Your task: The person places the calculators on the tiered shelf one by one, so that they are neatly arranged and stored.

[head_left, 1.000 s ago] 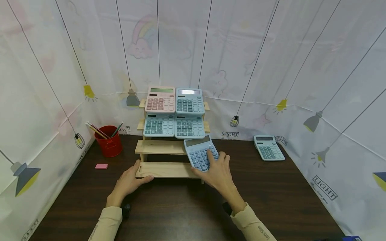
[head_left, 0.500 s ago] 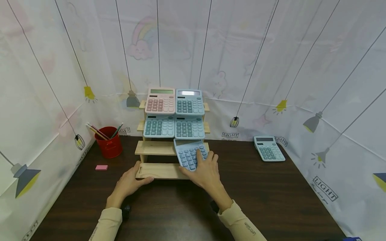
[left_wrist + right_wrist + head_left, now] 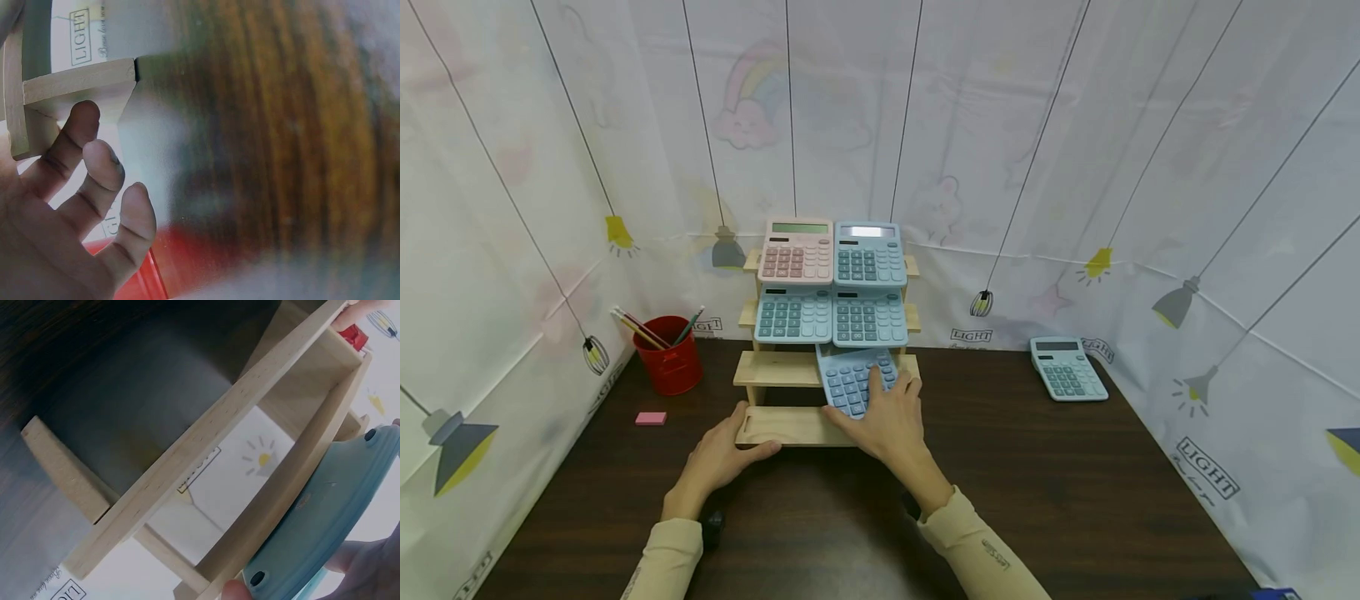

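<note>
My right hand (image 3: 891,421) grips a blue calculator (image 3: 848,382) by its sides, thumb at the lower left. The calculator leans slightly tilted at the second-lowest shelf of a stepped wooden rack (image 3: 790,427); its screen end is partly hidden under the row above. The right wrist view gives its underside (image 3: 322,506) against a shelf edge, with fingertips on it. At the rack's left end, my left hand (image 3: 718,457) holds the lowest shelf, thumb along the front. Fingers of that hand (image 3: 84,187) curl by the wooden end piece in the left wrist view.
Higher on the rack sit a pink calculator (image 3: 796,252) and several blue ones (image 3: 870,254). A red pencil bucket (image 3: 672,367) and a pink eraser (image 3: 651,418) stand left. Another blue calculator (image 3: 1067,369) lies far right on the dark table (image 3: 1075,492). Printed curtains surround it.
My right hand has carried the blue calculator leftward from the rack's right end onto the second-lowest shelf, its top now tucking under the row above. My left hand stays on the rack.
</note>
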{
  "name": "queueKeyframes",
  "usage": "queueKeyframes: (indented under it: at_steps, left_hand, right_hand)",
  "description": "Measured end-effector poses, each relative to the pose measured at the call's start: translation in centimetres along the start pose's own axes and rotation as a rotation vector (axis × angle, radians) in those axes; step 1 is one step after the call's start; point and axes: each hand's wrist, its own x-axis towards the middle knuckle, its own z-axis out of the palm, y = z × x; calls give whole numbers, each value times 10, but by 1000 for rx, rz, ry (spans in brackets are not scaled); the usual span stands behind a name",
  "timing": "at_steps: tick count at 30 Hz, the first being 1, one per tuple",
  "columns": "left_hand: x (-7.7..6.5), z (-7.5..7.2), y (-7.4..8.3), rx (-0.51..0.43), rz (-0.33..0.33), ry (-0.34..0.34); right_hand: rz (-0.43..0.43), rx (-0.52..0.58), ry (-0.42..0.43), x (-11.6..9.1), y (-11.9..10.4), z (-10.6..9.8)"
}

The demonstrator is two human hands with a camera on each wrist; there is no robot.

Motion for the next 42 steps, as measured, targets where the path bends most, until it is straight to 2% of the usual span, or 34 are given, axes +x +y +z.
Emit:
queueKeyframes:
  at_steps: [6,12,20,28,35,42]
  left_hand:
    - [-1,2,-2,13,2,2]
    - [1,3,-3,8,6,5]
    - [2,2,-3,4,-5,3]
    - [1,1,-3,9,1,8]
    - [2,1,-3,9,-2,3]
    - [2,1,-3,12,1,1]
  right_hand:
    - [-1,-7,-21,1,-7,4]
    - [-29,30,-26,2,-8,6]
    - [-120,96,-29,2,-10,8]
    - [-259,71,-6,3,-11,11]
    - [-361,73,49,4,-14,15]
    - [-416,70,83,6,-23,20]
